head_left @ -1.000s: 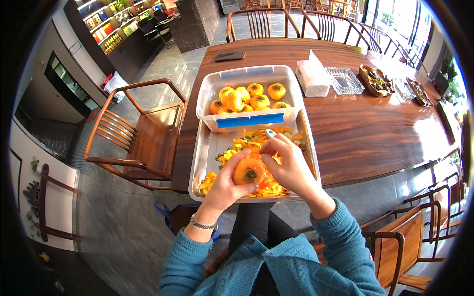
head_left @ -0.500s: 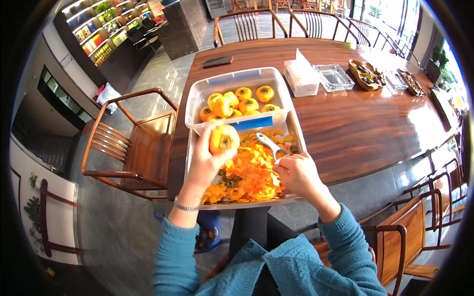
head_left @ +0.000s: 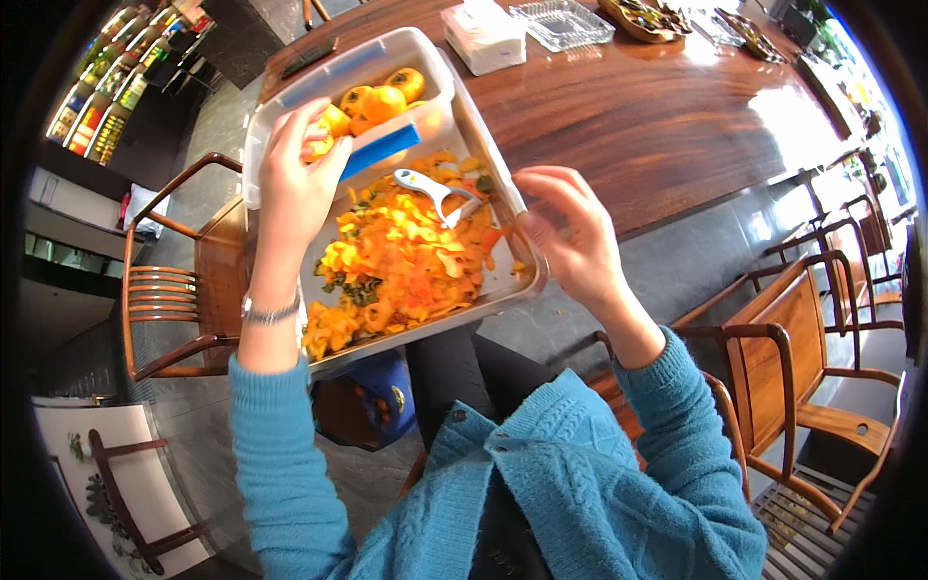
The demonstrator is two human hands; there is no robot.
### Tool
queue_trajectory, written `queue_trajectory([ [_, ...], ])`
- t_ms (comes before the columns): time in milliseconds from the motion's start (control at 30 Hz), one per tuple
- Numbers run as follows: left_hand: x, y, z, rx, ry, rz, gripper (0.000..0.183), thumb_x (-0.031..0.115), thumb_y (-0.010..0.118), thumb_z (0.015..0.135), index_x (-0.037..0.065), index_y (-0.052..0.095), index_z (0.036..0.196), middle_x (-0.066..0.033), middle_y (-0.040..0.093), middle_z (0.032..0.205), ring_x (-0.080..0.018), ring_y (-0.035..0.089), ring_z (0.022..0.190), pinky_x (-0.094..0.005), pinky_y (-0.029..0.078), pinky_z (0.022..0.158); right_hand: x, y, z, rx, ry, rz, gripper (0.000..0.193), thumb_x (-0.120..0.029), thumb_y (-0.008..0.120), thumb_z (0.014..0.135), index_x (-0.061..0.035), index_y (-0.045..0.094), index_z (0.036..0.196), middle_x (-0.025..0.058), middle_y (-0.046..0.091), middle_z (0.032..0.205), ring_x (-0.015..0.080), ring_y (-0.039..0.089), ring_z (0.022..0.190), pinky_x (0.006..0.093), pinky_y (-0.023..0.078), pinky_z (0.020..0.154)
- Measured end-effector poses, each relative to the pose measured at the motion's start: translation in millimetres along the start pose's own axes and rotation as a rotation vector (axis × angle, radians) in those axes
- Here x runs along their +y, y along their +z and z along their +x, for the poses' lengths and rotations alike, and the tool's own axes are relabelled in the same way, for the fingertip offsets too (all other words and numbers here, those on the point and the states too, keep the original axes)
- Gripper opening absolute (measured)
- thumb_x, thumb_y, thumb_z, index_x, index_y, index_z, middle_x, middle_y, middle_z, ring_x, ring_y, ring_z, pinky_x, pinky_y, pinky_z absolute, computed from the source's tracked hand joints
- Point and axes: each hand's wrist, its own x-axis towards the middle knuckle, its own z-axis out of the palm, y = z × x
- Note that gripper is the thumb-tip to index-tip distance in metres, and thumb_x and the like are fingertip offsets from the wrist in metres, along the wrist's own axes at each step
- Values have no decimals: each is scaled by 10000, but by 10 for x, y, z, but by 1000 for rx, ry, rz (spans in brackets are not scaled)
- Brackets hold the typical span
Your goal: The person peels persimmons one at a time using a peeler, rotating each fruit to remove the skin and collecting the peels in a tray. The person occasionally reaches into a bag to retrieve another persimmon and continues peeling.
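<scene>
There's the clear tub (head_left: 255,164), blue handle facing the person, its far end bunched with orange fruits (head_left: 405,85). And in goes the left hand (head_left: 300,174), fingers closed round one fruit (head_left: 317,147) inside the tub's near left part! The tub sits over the far end of a metal tray (head_left: 501,280), and what a heap of bright peelings (head_left: 406,242) in there, green scraps mixed in. On top lies the white peeler (head_left: 418,182). The right hand (head_left: 570,232) is empty, fingers loosely spread by the tray's right rim; whether it touches, I can't tell.

All this on a glossy brown table (head_left: 619,126), with a tissue box (head_left: 488,43) and a glass dish (head_left: 563,24) beyond. Wooden chairs (head_left: 773,319) stand on a grey floor (head_left: 667,256).

Half a second ago that fruit was up above the tray and the right hand was at the peeler; now it's clear of it, and the view has swung round.
</scene>
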Motion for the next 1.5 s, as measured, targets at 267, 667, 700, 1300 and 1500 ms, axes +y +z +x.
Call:
queue_trajectory([
  [267,463,-122,-868,-11,-17,161,398,-87,598,722,14,543,1104,-98,518,1067,-177,552,859,-270,456,759,170,-509,-443,331,300,498,176,-84,577,868,-19,583,1032,1,559,864,79,503,814,221,416,751],
  [667,882,-165,-1435,90,-175,-109,320,-58,555,770,-15,529,1086,-132,498,1127,-191,559,901,-279,473,745,596,-1329,-1315,497,593,863,191,-199,532,892,-48,596,989,25,573,826,112,518,718,247,426,673],
  [700,949,-108,-1458,52,-83,-61,283,-61,560,768,-14,545,1047,-135,519,1075,-193,565,861,-273,474,720,647,-1470,-1415,581,660,1009,200,-224,530,893,-56,598,979,25,577,804,121,514,700,259,418,650],
  [1300,371,3923,-2148,-676,-880,-621,169,46,535,857,-11,563,1013,-48,583,856,-98,574,661,-214,456,545,269,-2524,-2657,1169,808,597,239,-273,423,942,-58,528,946,16,456,767,101,414,657,235,346,589],
  [1500,-698,5460,-3593,-949,-947,-192,178,66,606,784,-5,598,947,-40,599,720,-104,555,563,-223,440,508,9,-2776,-2901,1388,798,510,206,-282,425,937,-97,418,847,-2,329,698,84,316,572,211,308,526],
])
